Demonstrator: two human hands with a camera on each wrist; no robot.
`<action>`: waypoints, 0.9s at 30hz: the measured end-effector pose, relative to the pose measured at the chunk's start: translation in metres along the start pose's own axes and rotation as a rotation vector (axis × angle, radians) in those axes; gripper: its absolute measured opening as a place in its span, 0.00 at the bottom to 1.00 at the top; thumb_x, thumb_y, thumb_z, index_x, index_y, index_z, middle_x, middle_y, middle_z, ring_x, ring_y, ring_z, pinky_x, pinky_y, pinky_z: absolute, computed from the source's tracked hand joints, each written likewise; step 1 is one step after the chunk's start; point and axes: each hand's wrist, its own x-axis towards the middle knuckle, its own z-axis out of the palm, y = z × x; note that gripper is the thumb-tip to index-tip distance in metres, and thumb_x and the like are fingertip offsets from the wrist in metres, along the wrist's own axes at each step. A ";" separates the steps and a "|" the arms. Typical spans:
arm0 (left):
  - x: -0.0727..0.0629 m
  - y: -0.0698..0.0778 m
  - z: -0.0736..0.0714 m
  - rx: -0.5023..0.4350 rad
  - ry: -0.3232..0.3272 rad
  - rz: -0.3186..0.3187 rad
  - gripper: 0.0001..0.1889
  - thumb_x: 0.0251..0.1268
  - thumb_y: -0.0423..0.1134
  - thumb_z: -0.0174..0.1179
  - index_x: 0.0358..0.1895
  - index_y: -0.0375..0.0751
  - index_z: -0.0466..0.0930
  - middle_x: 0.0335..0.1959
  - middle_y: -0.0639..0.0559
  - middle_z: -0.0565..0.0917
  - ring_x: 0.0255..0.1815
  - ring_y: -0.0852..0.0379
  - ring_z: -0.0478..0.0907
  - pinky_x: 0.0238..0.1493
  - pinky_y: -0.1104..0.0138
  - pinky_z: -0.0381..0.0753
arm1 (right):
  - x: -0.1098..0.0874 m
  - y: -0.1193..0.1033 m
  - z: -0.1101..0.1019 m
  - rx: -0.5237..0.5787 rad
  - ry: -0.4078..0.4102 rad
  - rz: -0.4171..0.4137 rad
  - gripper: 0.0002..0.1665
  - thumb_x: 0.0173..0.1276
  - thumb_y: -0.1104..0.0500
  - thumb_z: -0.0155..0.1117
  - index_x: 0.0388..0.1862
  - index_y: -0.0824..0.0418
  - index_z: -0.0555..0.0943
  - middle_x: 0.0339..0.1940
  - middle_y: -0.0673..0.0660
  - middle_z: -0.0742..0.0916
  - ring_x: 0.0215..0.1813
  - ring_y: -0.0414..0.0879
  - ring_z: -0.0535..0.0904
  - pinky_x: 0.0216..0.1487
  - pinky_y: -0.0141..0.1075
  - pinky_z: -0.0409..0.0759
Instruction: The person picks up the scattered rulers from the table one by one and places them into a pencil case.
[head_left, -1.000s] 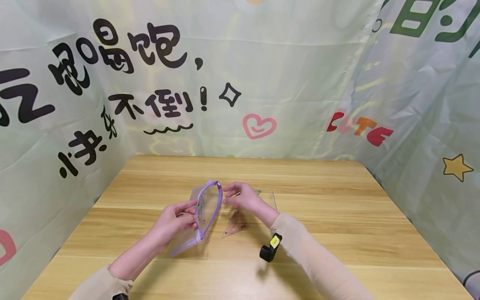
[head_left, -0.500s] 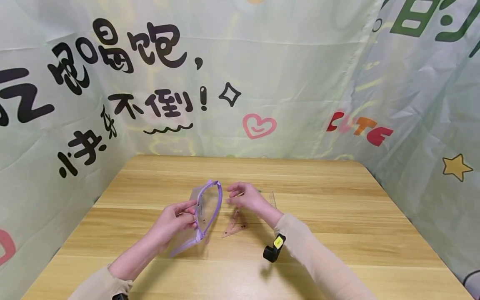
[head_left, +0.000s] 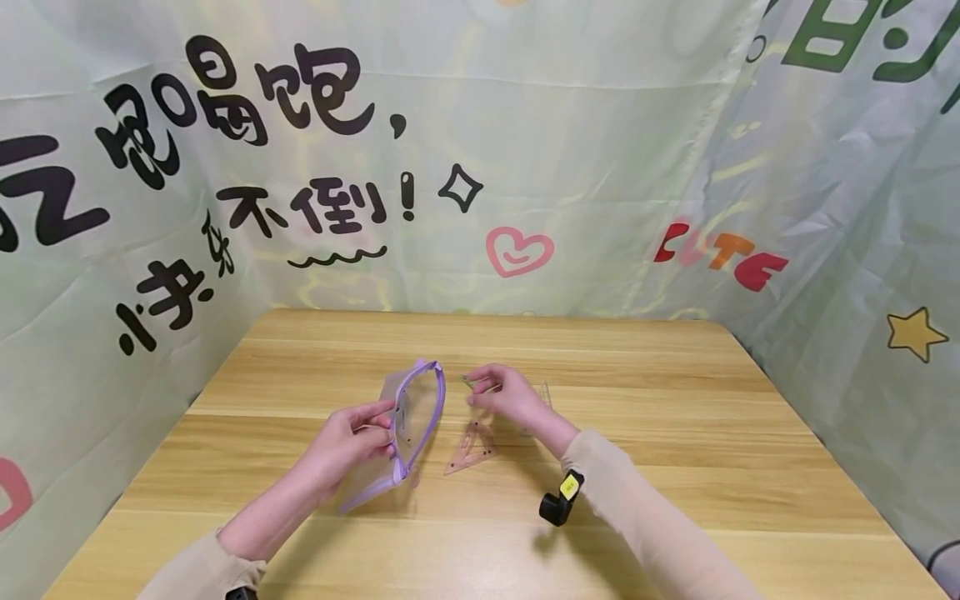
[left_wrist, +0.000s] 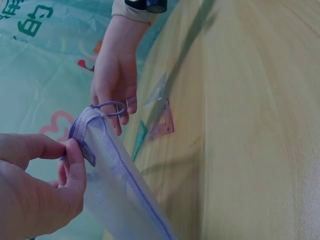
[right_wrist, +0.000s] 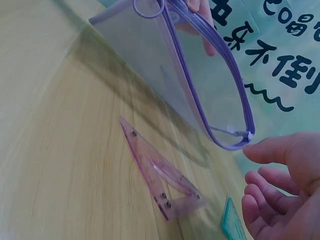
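Note:
My left hand (head_left: 356, 437) pinches the edge of a translucent zip pouch (right_wrist: 145, 55) with purple trim, between thumb and fingers. The pouch is held tilted, its zipped mouth gaping toward the right; a purple ring hangs at one end. To the right of that mouth is my right hand (head_left: 513, 398), fingers loosely bent and holding nothing, apart from the pouch. Beneath and between the hands a pink set square (right_wrist: 185, 207) lies flat on the table. A green set square (right_wrist: 231, 222) shows close by the right hand, partly hidden in the head view.
A clear set square (left_wrist: 157, 92) lies farther right on the wooden table (head_left: 660, 500), partly covered by my right hand in the head view. Printed cloth (head_left: 600, 167) hangs around the back and sides. A black wrist camera (head_left: 557, 507) sticks out below my right sleeve.
My right hand has drawn back to the right, away from the mouth of the pouch. The green set square now shows at its fingertips. My left hand and the pouch stay put.

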 end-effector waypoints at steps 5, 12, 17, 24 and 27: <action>0.000 -0.001 0.000 -0.008 0.006 0.004 0.34 0.60 0.25 0.53 0.72 0.23 0.59 0.42 0.51 0.73 0.38 0.60 0.77 0.44 0.72 0.86 | 0.000 0.006 -0.004 -0.032 0.038 0.016 0.26 0.62 0.63 0.69 0.59 0.67 0.77 0.45 0.62 0.85 0.39 0.46 0.81 0.45 0.45 0.86; 0.000 -0.001 0.000 -0.010 0.011 0.002 0.33 0.60 0.26 0.53 0.72 0.24 0.59 0.41 0.51 0.73 0.38 0.60 0.77 0.44 0.73 0.86 | -0.002 0.013 -0.008 -0.073 0.085 0.027 0.24 0.61 0.63 0.69 0.57 0.66 0.78 0.43 0.61 0.86 0.38 0.44 0.81 0.43 0.42 0.85; 0.000 -0.001 -0.001 -0.006 0.008 0.006 0.33 0.60 0.26 0.54 0.72 0.24 0.59 0.41 0.51 0.73 0.37 0.61 0.77 0.44 0.73 0.86 | -0.004 0.017 -0.012 -0.116 0.109 0.025 0.23 0.62 0.62 0.69 0.56 0.65 0.79 0.43 0.60 0.87 0.40 0.45 0.81 0.39 0.35 0.83; 0.001 -0.001 0.000 -0.007 0.012 0.005 0.33 0.60 0.26 0.53 0.71 0.23 0.60 0.41 0.51 0.73 0.38 0.60 0.77 0.44 0.73 0.86 | -0.009 0.020 -0.018 -0.185 0.160 0.022 0.24 0.61 0.60 0.71 0.56 0.65 0.79 0.49 0.62 0.86 0.45 0.49 0.80 0.42 0.32 0.80; 0.001 -0.001 0.000 -0.008 0.010 0.005 0.33 0.60 0.26 0.54 0.71 0.24 0.59 0.41 0.51 0.73 0.37 0.61 0.77 0.43 0.73 0.86 | -0.010 0.024 -0.021 -0.209 0.191 0.028 0.26 0.59 0.59 0.72 0.56 0.64 0.80 0.53 0.63 0.84 0.46 0.50 0.79 0.41 0.33 0.79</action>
